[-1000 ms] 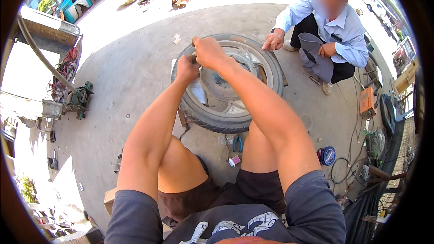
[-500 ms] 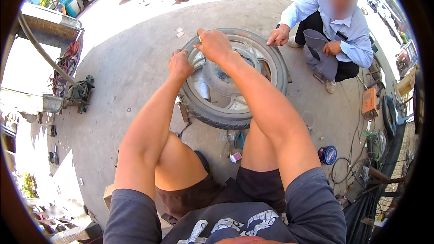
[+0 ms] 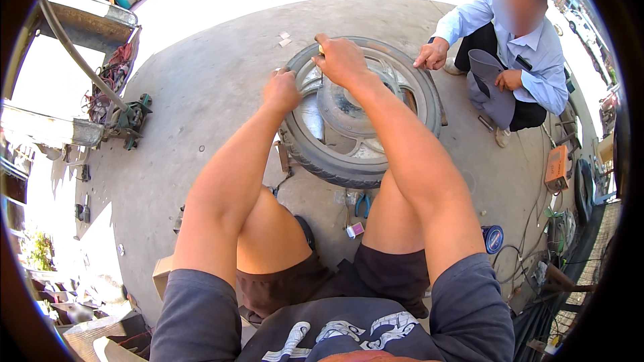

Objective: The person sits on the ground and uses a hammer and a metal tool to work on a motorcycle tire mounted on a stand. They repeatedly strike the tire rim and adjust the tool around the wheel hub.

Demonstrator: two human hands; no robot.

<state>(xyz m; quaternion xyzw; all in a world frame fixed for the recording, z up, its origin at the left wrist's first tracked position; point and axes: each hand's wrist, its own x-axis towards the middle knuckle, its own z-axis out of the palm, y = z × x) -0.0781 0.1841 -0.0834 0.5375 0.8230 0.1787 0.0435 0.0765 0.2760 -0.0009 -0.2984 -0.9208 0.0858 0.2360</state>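
Note:
A wheel with a black tyre [image 3: 335, 174] and a grey spoked rim with a broad hub lies flat before me, propped off the ground. My left hand [image 3: 282, 91] is curled over the tyre's upper-left edge. At the top left of the rim, my right hand [image 3: 342, 62] grips a yellow-handled tool [image 3: 322, 51] with a thin shaft pointing down. A crouching person in a light blue shirt [image 3: 533, 60] points a finger at the tyre's right side and holds a grey cap-like cloth [image 3: 484, 90] in the other hand.
Blue-handled pliers [image 3: 363, 206] and a small pink box [image 3: 355, 230] lie between my legs. A blue tin [image 3: 492, 238], cables and an orange machine [image 3: 557, 169] are at right. A metal stand with a curved pipe [image 3: 127, 121] is at left. Scattered parts lie beyond.
My hands have moved apart: the right one went up along the rim, and its yellow tool now shows; the left sits further out on the tyre. The whole view has shifted slightly.

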